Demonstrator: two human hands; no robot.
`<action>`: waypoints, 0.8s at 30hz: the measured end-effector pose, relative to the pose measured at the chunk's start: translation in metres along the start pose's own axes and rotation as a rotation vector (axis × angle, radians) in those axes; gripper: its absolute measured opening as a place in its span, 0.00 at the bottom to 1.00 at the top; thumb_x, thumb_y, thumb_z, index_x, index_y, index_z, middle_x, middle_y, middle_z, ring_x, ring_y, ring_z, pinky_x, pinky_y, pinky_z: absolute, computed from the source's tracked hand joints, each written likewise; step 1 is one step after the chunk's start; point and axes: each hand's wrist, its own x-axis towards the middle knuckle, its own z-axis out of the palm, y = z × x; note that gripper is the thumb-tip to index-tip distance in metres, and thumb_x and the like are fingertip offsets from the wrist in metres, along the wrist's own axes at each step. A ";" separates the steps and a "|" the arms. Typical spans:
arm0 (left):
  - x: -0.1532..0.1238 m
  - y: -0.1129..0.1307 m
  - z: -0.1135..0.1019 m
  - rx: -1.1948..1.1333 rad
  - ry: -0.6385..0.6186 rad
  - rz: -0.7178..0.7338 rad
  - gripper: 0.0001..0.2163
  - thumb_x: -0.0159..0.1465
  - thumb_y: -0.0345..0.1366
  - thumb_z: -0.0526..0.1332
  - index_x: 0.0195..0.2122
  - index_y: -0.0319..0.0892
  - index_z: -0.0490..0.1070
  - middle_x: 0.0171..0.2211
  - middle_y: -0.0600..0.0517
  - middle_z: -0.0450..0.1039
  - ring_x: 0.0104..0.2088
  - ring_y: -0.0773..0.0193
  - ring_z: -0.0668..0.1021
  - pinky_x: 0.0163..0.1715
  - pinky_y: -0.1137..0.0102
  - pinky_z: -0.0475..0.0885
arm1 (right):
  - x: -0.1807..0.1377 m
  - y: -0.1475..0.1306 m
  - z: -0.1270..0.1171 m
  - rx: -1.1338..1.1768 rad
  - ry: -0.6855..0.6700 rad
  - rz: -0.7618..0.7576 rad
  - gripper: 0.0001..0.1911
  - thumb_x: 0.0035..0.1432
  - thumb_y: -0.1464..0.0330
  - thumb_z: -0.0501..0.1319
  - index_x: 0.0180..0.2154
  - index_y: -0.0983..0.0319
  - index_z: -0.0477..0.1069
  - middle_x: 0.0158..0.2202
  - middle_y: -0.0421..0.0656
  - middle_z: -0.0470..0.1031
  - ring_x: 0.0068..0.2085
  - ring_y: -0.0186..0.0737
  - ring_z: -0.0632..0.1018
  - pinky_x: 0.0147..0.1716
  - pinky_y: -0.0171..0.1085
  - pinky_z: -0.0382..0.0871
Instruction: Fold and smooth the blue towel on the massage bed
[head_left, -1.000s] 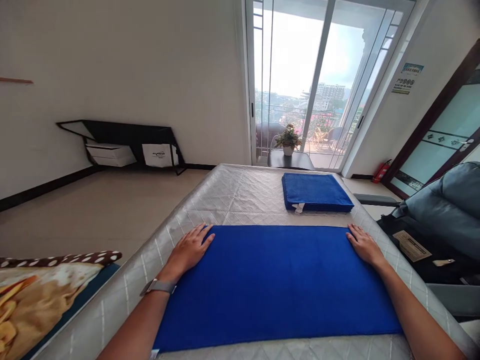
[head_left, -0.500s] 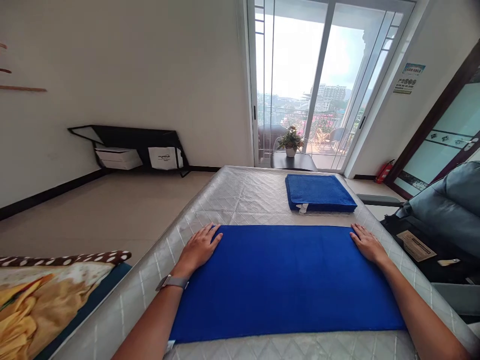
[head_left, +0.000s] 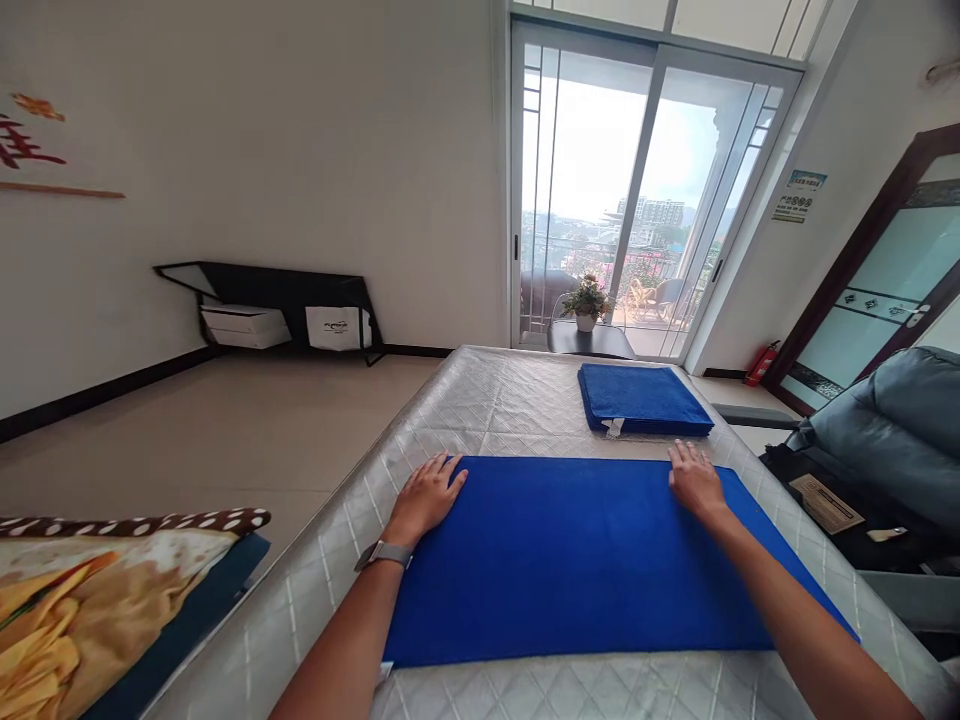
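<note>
A blue towel (head_left: 577,560) lies flat and smooth across the near part of a silvery quilted surface (head_left: 450,410). My left hand (head_left: 429,490) rests with its fingers stretched on the towel's far left corner; a grey watch band circles that wrist. Over the towel's far edge, inward from the right corner, is my right hand (head_left: 694,478), palm down with fingers extended. Whether the right palm presses on the cloth I cannot tell. Beyond it sits a folded stack of blue towels (head_left: 643,398) with a white tag hanging at its front. Another white tag peeks out at the flat towel's near left corner.
To the left is a patterned cloth heap (head_left: 112,610). A black rack (head_left: 285,290) with white boxes stands by the wall. Beyond the far edge, a chair holds a potted plant (head_left: 586,305) before the sliding door. A dark leather seat (head_left: 892,430) stands at right.
My right hand has slid left from the towel's far right corner along its far edge. The left hand stays at its corner. The view has tilted up slightly.
</note>
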 end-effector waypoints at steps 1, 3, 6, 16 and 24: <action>0.000 0.000 0.000 -0.002 0.000 0.001 0.26 0.74 0.48 0.45 0.67 0.41 0.63 0.69 0.41 0.61 0.69 0.52 0.63 0.68 0.56 0.55 | -0.003 -0.028 -0.003 0.039 0.007 -0.048 0.31 0.65 0.72 0.47 0.67 0.67 0.62 0.71 0.52 0.56 0.71 0.51 0.57 0.69 0.53 0.48; 0.000 -0.001 0.000 -0.003 -0.001 -0.003 0.26 0.74 0.48 0.45 0.67 0.41 0.63 0.69 0.41 0.61 0.69 0.52 0.63 0.68 0.55 0.55 | -0.011 -0.088 -0.009 0.154 -0.004 -0.170 0.29 0.67 0.69 0.47 0.67 0.66 0.62 0.71 0.50 0.59 0.71 0.48 0.59 0.69 0.49 0.49; -0.001 0.000 0.000 -0.009 0.005 -0.006 0.26 0.74 0.49 0.45 0.67 0.43 0.63 0.69 0.42 0.61 0.69 0.52 0.64 0.68 0.55 0.55 | -0.026 -0.171 -0.021 0.330 -0.013 -0.352 0.29 0.70 0.64 0.46 0.67 0.66 0.62 0.71 0.49 0.59 0.71 0.46 0.57 0.70 0.46 0.48; 0.001 -0.003 0.006 0.006 0.053 0.002 0.25 0.74 0.47 0.49 0.66 0.42 0.64 0.68 0.40 0.63 0.68 0.50 0.65 0.67 0.54 0.58 | -0.037 -0.310 -0.034 0.555 -0.136 -0.554 0.35 0.72 0.53 0.43 0.71 0.67 0.52 0.73 0.49 0.51 0.73 0.48 0.50 0.71 0.49 0.41; 0.001 -0.005 0.010 0.002 0.090 0.018 0.24 0.73 0.47 0.49 0.65 0.41 0.66 0.67 0.41 0.65 0.67 0.51 0.66 0.67 0.55 0.59 | -0.037 -0.309 -0.026 0.546 -0.159 -0.557 0.37 0.71 0.52 0.42 0.72 0.66 0.50 0.74 0.47 0.48 0.74 0.45 0.47 0.71 0.48 0.37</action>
